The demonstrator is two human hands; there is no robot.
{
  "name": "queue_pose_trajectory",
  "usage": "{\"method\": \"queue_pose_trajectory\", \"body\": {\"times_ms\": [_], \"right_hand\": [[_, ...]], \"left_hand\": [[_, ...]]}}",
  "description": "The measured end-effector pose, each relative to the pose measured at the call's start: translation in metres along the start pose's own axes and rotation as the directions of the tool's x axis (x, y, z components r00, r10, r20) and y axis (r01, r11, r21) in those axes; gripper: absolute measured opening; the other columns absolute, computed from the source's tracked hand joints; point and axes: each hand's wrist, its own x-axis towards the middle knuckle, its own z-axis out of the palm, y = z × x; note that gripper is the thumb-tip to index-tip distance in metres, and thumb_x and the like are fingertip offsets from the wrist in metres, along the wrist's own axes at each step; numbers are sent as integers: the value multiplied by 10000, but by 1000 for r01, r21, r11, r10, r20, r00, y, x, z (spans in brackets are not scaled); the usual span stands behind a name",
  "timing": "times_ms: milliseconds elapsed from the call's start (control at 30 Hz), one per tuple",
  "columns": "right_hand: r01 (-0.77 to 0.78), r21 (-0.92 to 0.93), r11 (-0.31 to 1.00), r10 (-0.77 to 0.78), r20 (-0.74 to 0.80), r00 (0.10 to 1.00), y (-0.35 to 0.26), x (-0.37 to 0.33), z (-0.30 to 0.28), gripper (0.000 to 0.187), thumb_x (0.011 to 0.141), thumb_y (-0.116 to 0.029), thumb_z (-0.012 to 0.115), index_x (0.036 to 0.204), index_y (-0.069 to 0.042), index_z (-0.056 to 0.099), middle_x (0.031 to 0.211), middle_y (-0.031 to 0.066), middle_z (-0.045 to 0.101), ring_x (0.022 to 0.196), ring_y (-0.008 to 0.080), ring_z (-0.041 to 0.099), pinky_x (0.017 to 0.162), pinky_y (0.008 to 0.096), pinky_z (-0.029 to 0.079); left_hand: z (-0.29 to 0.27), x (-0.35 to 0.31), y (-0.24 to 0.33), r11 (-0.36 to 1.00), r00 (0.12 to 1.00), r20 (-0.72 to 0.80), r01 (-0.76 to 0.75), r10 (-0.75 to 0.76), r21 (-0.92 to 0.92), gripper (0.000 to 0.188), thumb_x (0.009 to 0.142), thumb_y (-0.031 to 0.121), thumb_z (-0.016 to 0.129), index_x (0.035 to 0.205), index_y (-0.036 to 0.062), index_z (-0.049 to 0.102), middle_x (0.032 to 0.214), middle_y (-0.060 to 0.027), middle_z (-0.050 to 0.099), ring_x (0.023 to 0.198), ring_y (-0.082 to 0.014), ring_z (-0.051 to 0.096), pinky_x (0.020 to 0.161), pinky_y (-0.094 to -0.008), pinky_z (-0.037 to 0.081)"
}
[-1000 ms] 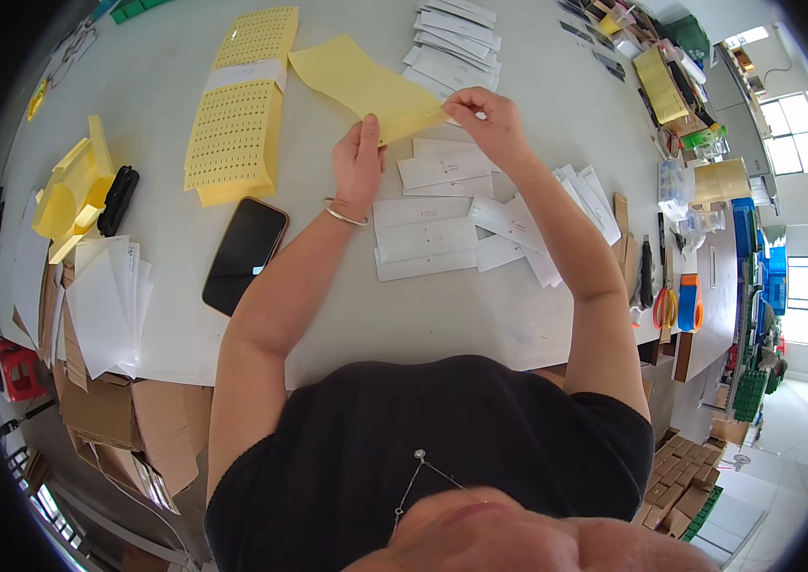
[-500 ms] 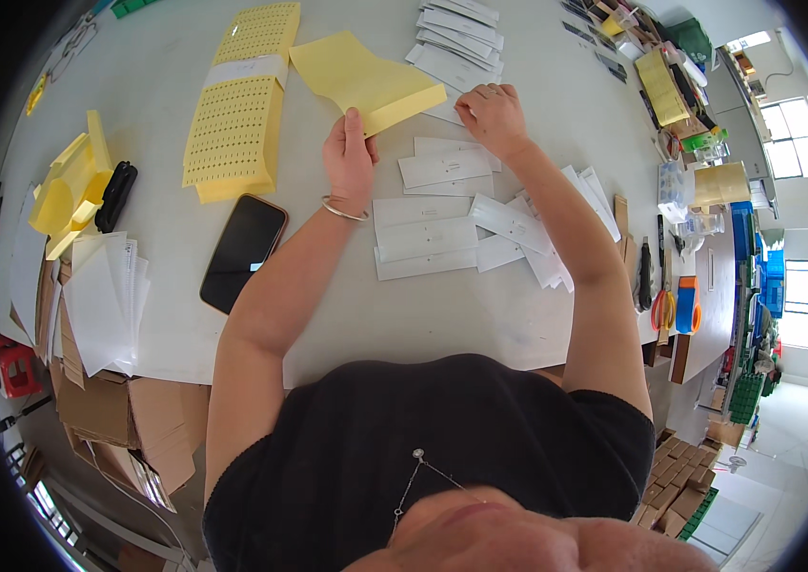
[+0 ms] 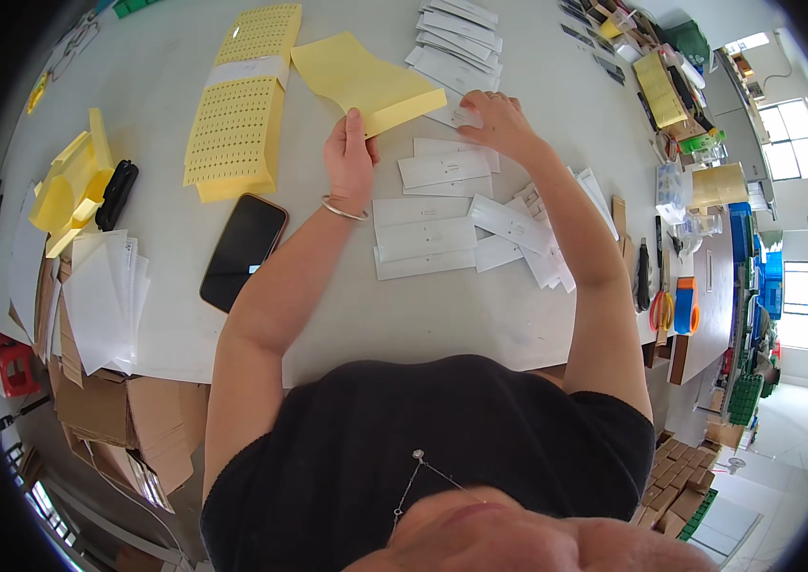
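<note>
Near the far edge of the table [image 3: 480,315], left hand [image 3: 350,157] pinched shut on the near edge of a yellow sheet [image 3: 361,81], thumb on top, sheet raised and curved above the surface. Compared with a second ago, sheet now lifted higher and carried a little more to the left, away from the white paper strips. Right hand [image 3: 499,119] lying flat, fingers together, pressing on a white strip [image 3: 461,116] just beside the sheet's right corner; before, this hand was up at the sheet, now down on the strip. Probably a sign that the sheet is already separated from the strip and one piece is finished.

Closer to the near edge, more white strips [image 3: 428,236] in loose rows between the two forearms. Toward the left edge, a stack of yellow label sheets [image 3: 237,105] with a white band, and a black phone [image 3: 244,251] near the left forearm. At the left edge, white papers [image 3: 104,296] fanned out.
</note>
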Motion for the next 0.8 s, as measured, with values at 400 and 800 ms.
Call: {"method": "queue_pose_trajectory", "body": {"times_ms": [400, 800], "right_hand": [[477, 287, 831, -353, -392, 850, -89, -19, -2, 148, 710, -63, 718, 823, -87, 626, 787, 36, 614, 756, 218, 577, 660, 311, 484], [511, -7, 859, -460, -447, 767, -101, -9, 13, 82, 733, -132, 679, 787, -104, 623, 733, 28, 605, 711, 238, 565, 666, 351, 481]], "left_hand": [[0, 1, -6, 989, 990, 126, 42, -60, 143, 462, 955, 378, 491, 655, 26, 488, 541, 7, 428, 514, -71, 393, 473, -246, 349], [2, -2, -9, 890, 964, 201, -239, 172, 389, 489, 978, 372, 425, 746, -41, 549, 600, -113, 544, 551, -177, 438, 543, -321, 414]]}}
